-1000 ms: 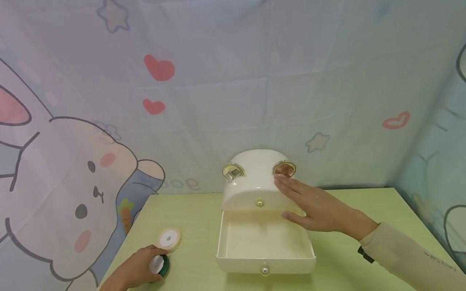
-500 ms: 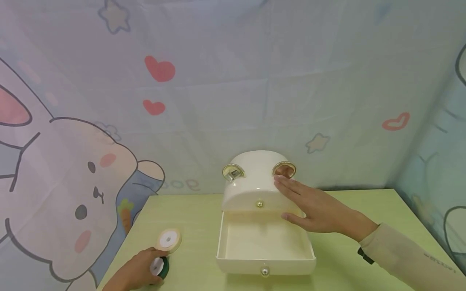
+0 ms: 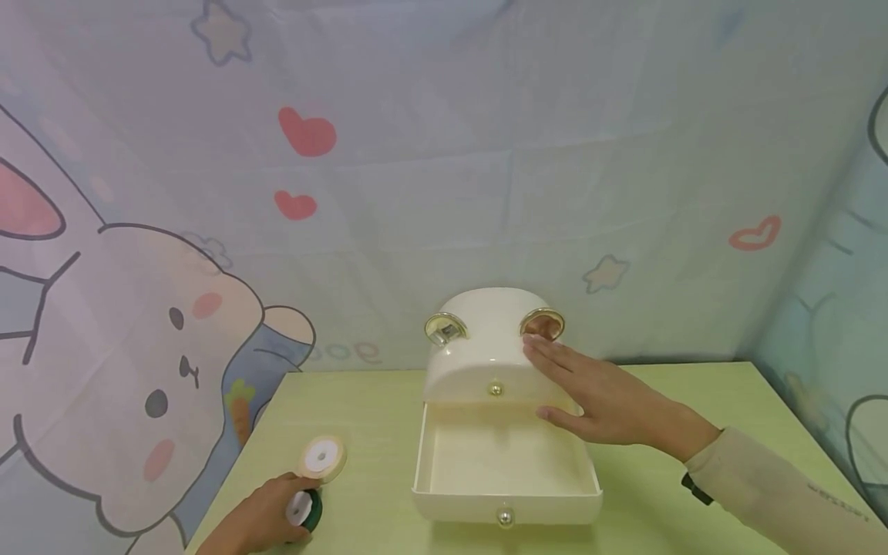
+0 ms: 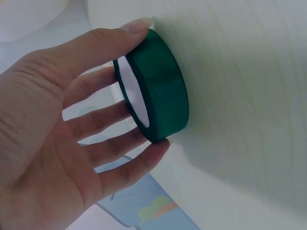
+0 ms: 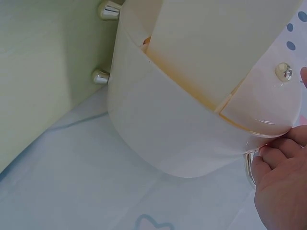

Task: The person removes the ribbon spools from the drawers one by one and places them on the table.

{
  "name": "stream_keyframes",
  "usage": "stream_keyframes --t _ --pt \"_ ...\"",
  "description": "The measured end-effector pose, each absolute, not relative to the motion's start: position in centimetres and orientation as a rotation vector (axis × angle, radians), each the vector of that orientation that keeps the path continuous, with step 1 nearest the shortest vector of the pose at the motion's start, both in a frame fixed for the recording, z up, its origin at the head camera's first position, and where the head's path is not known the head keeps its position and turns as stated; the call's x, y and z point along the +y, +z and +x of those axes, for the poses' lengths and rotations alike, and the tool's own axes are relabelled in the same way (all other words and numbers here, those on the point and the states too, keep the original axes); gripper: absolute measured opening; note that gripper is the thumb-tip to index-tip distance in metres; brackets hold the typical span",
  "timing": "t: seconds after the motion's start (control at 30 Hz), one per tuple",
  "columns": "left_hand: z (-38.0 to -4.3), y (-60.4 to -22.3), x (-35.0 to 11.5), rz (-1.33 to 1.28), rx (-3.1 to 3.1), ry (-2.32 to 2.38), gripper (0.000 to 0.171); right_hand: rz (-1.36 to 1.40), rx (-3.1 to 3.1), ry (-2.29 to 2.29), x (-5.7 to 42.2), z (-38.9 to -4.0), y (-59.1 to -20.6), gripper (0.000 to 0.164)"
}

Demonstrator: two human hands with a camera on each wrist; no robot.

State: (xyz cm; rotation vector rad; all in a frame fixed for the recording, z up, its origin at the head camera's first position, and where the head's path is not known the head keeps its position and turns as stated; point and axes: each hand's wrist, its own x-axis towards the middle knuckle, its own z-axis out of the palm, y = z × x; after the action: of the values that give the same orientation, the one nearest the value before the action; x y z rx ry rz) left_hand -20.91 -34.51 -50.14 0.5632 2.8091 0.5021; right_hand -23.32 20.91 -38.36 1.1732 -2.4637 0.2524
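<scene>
My left hand (image 3: 262, 512) grips a roll of green ribbon (image 4: 163, 91) between thumb and fingers. In the left wrist view the roll stands on edge, its white side facing the palm. A cream ribbon roll with a white centre (image 3: 322, 456) lies just beyond that hand. My right hand (image 3: 607, 395) rests with extended fingers on the sloping top of a white drawer box (image 3: 491, 331), beside its right gold-rimmed ring. The lower drawer (image 3: 458, 506) is pulled out, and its visible floor holds nothing. In the right wrist view the fingertips touch the box's edge.
The box has a second gold-rimmed ring (image 3: 445, 329) at left and a small upper drawer knob (image 3: 496, 389). Short metallic feet (image 5: 100, 76) lift it off the pale green table (image 3: 375, 416). A printed cloth (image 3: 430, 193) hangs close behind.
My left hand and the green ribbon roll have shifted very slightly, the roll turning a little. The right hand and the box stay in place.
</scene>
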Motion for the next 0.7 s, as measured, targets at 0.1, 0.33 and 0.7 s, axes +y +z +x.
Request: stream_keyframes --t 0.1,0.33,0.7 --pt "-21.04 -50.18 -34.51 0.545 2.805 0.508 0.066 1.173 -2.455 0.256 20.93 -23.37 -38.41 0.083" --pt "-21.06 -50.41 -34.39 0.468 2.799 0.534 0.069 1.181 -2.439 0.253 20.89 -23.42 -38.44 0.083" --pt "-20.59 -50.06 -33.82 0.326 2.791 0.566 0.071 1.169 -2.447 0.249 20.80 -23.34 -38.34 0.081"
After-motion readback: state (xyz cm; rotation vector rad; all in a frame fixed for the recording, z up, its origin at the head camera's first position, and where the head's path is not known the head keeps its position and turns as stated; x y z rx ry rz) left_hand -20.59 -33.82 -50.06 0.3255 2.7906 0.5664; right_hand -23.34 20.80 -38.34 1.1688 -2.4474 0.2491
